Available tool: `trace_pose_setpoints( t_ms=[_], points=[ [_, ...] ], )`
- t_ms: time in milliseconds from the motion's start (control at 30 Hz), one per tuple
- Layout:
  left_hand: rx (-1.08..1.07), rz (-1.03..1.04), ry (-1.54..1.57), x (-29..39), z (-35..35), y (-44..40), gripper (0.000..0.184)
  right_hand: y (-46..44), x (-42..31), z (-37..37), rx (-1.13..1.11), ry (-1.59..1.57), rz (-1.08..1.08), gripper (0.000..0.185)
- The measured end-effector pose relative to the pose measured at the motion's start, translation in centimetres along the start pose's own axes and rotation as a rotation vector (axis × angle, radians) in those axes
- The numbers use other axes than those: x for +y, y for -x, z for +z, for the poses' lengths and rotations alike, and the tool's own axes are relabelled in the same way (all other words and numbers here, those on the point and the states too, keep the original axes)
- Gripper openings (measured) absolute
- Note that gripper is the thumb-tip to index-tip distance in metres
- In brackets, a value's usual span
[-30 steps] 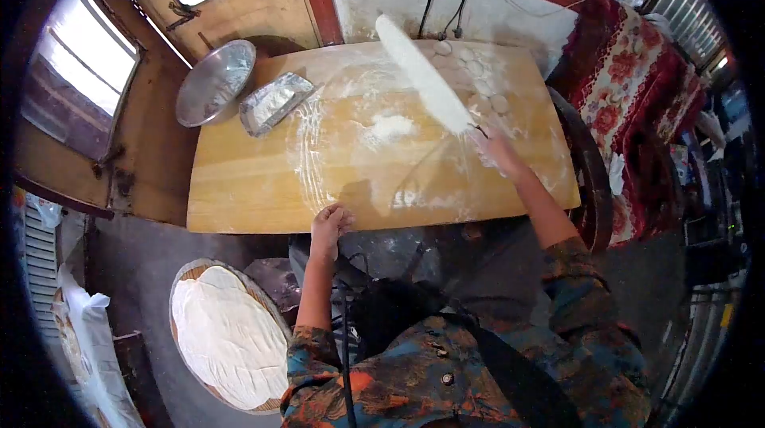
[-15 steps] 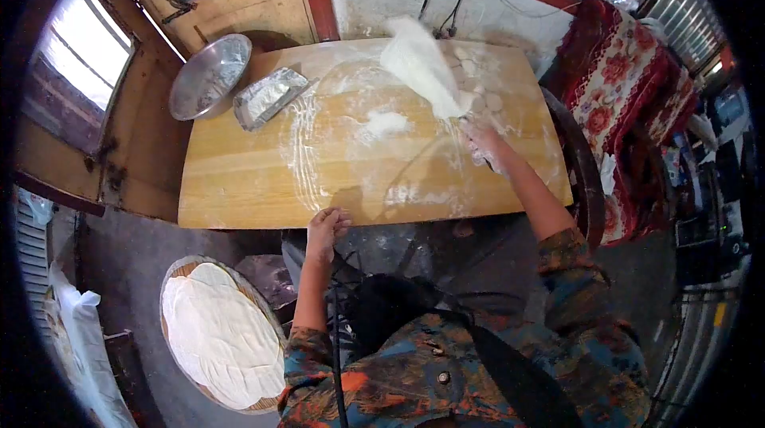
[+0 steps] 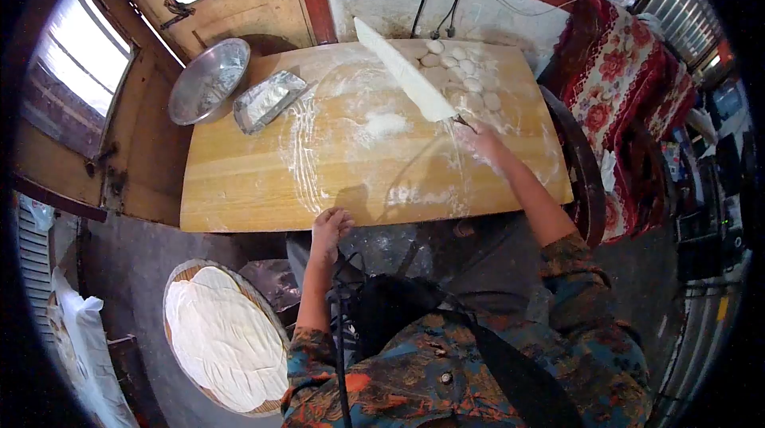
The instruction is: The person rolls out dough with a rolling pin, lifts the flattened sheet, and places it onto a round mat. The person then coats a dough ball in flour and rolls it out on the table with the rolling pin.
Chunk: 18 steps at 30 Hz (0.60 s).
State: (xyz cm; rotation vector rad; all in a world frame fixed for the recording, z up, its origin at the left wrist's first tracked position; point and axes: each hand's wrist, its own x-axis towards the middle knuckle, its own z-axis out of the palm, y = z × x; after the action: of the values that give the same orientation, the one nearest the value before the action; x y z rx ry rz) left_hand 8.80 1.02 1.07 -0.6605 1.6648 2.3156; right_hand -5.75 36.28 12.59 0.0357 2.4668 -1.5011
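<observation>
A thin, flour-white sheet of dough (image 3: 406, 77) stretches up and left from my right hand (image 3: 482, 143), seen nearly edge-on above the table. My right fingers are closed at its lower end, where a short dark strip shows between hand and dough; what that strip is I cannot make out. Just over the table's front edge, my left hand (image 3: 331, 227) hangs with its fingers curled in, and nothing shows in them. Several small round dough pieces (image 3: 470, 84) lie at the back right of the floury wooden table (image 3: 239, 181). A patch of loose flour (image 3: 384, 125) is near the middle.
A metal bowl (image 3: 182, 97) and a foil-like tray of flour (image 3: 271, 101) stand at the table's back left. Below, on the left, a round board carries stacked flat dough sheets (image 3: 227, 332). A flowered red cloth (image 3: 602, 113) drapes over a chair at right.
The dough sheet has swung from a wide, floppy shape to a narrow one pointing further left, uncovering more of the round dough pieces. My left hand has hardly moved.
</observation>
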Motion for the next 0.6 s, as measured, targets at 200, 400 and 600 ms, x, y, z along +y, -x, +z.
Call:
trace_pose_setpoints(
  t_ms=[200,400,600],
  points=[
    [-0.068,0.046,-0.192,2.2,2.2,0.7,0.033,0.4,-0.7,-0.8,0.098,0.265,-0.15,0.031],
    [-0.493,0.395,-0.493,9.3,11.3,5.6,0.048,5.5,-7.6,5.1,-0.019,0.233,-0.232,0.032],
    [-0.124,0.6,0.127,8.6,12.4,8.7,0.036,9.9,-11.8,13.5,-0.075,0.193,-0.78,0.05]
  ],
)
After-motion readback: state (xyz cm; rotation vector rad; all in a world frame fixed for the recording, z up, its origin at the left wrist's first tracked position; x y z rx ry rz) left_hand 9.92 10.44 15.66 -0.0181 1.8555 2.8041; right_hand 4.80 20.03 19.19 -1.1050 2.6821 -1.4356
